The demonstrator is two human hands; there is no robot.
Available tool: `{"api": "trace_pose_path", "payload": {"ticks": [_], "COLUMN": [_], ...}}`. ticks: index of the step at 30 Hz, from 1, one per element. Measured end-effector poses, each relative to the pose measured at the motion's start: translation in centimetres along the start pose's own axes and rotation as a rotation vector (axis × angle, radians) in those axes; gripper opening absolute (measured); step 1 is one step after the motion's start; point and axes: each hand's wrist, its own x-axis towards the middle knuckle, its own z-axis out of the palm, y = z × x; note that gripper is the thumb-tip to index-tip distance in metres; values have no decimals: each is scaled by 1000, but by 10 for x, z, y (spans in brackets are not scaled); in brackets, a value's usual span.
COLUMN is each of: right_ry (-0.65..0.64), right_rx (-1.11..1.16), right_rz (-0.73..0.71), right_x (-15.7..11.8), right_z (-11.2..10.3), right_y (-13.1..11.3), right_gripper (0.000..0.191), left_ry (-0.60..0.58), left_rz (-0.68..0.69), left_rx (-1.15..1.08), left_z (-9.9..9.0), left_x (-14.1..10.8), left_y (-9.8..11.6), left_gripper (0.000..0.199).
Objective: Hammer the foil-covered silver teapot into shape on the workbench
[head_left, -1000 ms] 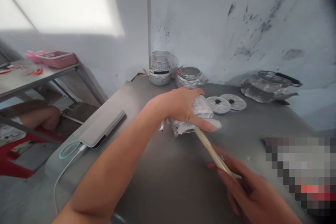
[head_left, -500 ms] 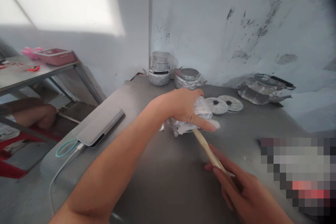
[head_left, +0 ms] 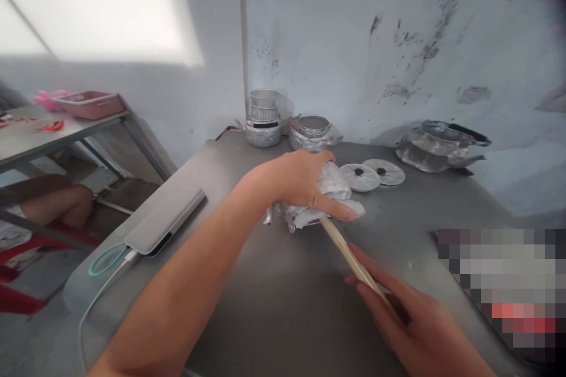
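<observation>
My left hand [head_left: 300, 182] reaches over a crumpled silvery bundle [head_left: 336, 181] on the table, its fingers and thumb closed round it. The palm hides much of the bundle, so what is inside cannot be made out. A pale, torn-looking edge sticks out under the thumb, and a small metal tab hangs at the near side. In my right hand [head_left: 398, 300] is a pale wooden stick [head_left: 345, 247], gripped at its lower end. Its far end meets the near side of the bundle, under my left thumb; the exact contact is hidden.
Behind stand stacked metal pots [head_left: 264, 118] and a foil-covered pot [head_left: 312, 129]. Two round lids [head_left: 360, 178] lie to the right, with a foil-wrapped pan [head_left: 435, 144] beyond. A power bank [head_left: 165, 218] with a cable lies left. A seated person's leg [head_left: 62, 200] shows beneath another table.
The whole view has shifted slightly, so things appear a little further left. Both hands keep their holds on the bundle and the stick.
</observation>
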Motion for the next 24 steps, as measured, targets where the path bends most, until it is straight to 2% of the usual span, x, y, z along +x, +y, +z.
{"api": "trace_pose_path", "payload": {"ticks": [4,8,14,17,20,24], "right_ry": [55,-36,-66,-98,-164,-384], "right_rx": [-19,-50,22,53,81,235], "right_rz": [-39,-73,-45,17,78,220], "right_x": [-1,1,0,-1,-1,-5], "right_z": [0,1,-1,-5,-11,-7], "right_y": [-1,-7,-11,-11,-11,-9], "right_gripper": [46,47,47,46,39,35], "left_ry": [-20,-16,-14,-21,-34,-52], "left_rz": [-6,6,-1,-5,-9,-22], "left_rx": [-8,-24,-5,7,0,-26], "left_z": [0,0,0,-1,-3,-4], "left_x": [1,0,-1,-1,-1,-2], "left_y": [-2,-5,0,2,1,0], "left_gripper": [117,115,114,113,114,114]}}
